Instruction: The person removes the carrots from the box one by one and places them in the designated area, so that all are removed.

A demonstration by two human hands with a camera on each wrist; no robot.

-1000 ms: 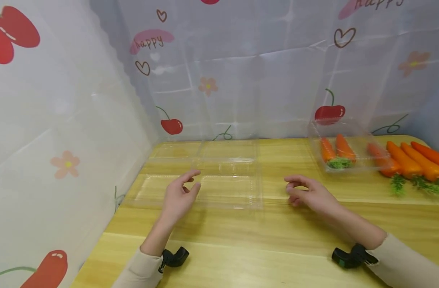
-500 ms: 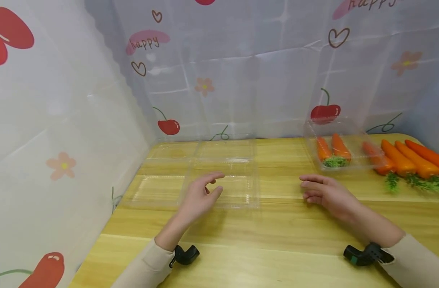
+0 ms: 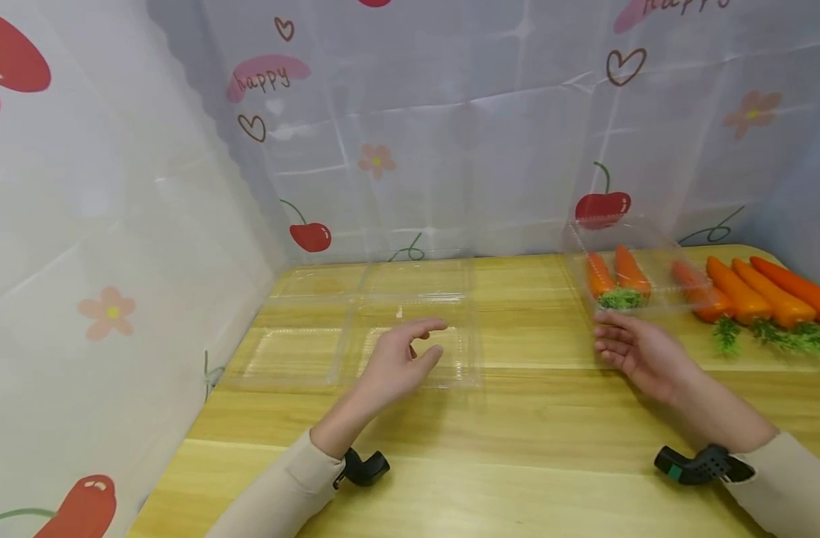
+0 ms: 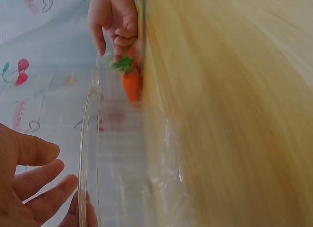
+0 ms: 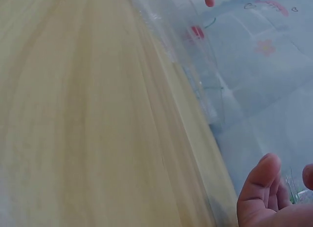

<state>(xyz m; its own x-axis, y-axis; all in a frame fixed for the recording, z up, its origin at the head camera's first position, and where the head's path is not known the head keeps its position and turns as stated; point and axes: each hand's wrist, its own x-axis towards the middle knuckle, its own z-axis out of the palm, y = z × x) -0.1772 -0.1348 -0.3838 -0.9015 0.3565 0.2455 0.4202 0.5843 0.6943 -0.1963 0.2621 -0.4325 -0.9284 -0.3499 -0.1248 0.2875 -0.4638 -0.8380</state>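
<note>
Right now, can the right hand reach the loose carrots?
Probably yes: the right hand looks empty and the loose carrots lie ahead, rightward; only the leftmost shows partly through a clear box.

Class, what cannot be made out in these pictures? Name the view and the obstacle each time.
Head view: the far-right carrot is cut off by the right edge.
Head view: whether the right hand touches the carrot box; their outlines overlap.
Left wrist view: part of the left hand, cut off by the left edge.
Right wrist view: the greenery, mostly hidden behind the right hand.
</note>
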